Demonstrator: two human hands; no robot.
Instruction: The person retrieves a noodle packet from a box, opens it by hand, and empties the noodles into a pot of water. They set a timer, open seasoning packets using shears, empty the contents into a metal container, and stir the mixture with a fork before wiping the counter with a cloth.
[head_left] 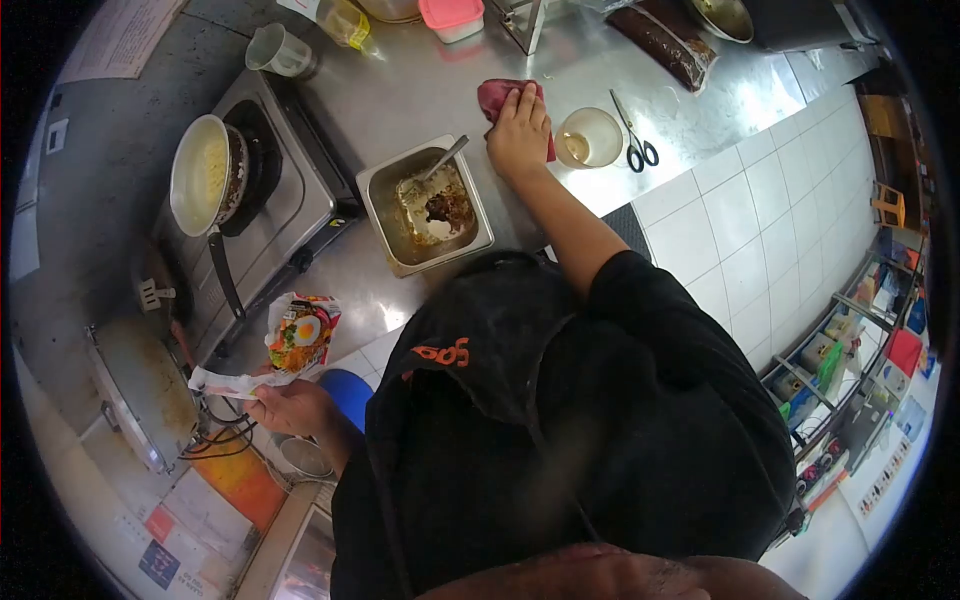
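My left hand (290,408) is closed on the torn edge of an instant noodle packet (300,337), printed with a fried egg on noodles. My right hand (520,137) presses a dark red cloth (494,96) onto the steel counter (410,110). Just right of that hand stands a clear plastic cup (590,138) with a little residue at its bottom. Black-handled scissors (637,148) lie beside the cup. Between my hands sits a square steel container (378,200) holding brown sauce and pale liquid, with a spoon (447,157) leaning in it.
On the left, a frying pan (190,190) with noodles in it rests on a gas stove (295,190), handle toward me. A measuring jug (280,52), a pink-lidded tub (455,18) and a bag of dark sauce (660,45) stand or lie along the back.
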